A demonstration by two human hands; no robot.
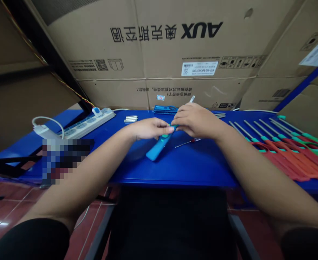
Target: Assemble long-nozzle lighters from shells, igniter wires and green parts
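Over a blue table [126,169], the left hand [153,129] and right hand [197,121] come together, the left closed on the upper end of a teal plastic handle [159,146]; I can't tell whether the right grips it too. A pale rod [192,99] pokes up past the right fingers. The handle slants toward the table's near edge across open tabletop. A thin screwdriver [188,142] lies just beside the right hand, red-and-green handled pieces [291,159] crowd the right end, and a power strip [85,124] sits well left, near the back edge.
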